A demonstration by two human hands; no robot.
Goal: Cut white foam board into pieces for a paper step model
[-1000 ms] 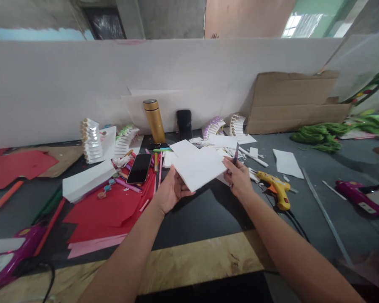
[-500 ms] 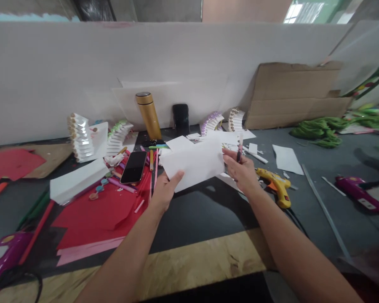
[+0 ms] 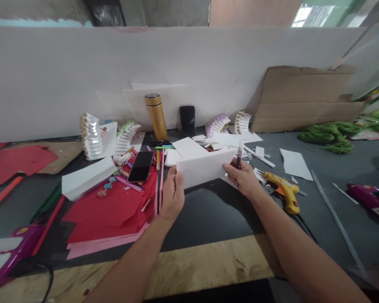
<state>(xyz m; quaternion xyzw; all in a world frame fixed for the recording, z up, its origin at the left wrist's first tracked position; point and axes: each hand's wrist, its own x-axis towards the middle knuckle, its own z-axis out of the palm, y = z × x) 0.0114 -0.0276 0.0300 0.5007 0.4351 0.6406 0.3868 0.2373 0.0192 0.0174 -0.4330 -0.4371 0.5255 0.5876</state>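
Observation:
A white board piece [image 3: 205, 169] is held tilted above the dark table, its broad face toward me. My left hand [image 3: 173, 191] grips its left end, thumb in front. At the right end, my right hand [image 3: 242, 176] pinches the piece and also holds a slim pen-like tool [image 3: 239, 155] upright between its fingers. Behind the piece lie white sheets [image 3: 191, 147] and scraps. A yellow glue gun [image 3: 286, 191] rests right of my right hand. Left of my left hand, a black phone [image 3: 141, 166] lies on pens and red sheets [image 3: 104, 210].
A gold bottle [image 3: 157, 118] and a black device [image 3: 188, 120] stand at the back. Curved white ridged pieces [image 3: 91, 136] are at back left. Cardboard [image 3: 306, 101] leans at back right, near green yarn [image 3: 330, 134]. Purple glue guns [image 3: 371, 202] lie at both sides.
The white piece has tilted so its face looks narrower. My left hand has turned more upright around its left end. The whole view has shifted, with objects appearing farther right.

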